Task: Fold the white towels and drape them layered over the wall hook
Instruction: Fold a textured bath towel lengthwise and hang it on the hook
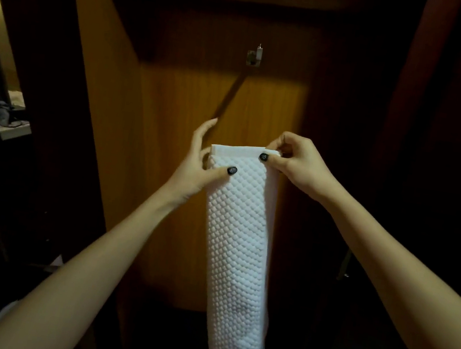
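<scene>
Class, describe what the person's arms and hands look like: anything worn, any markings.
Both forearms are bare, with no sleeves, watch or bracelets in view. The left hand and right hand show no rings. The thumbnails carry dark polish with a small pale design.

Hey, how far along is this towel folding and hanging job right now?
Done: the towel already looks folded into a long narrow strip. In hand: the left hand and right hand pinch its top edge, holding it up below the hook. Left: the hook is bare, so this towel is not yet draped, and no second towel for layering is in view.
</scene>
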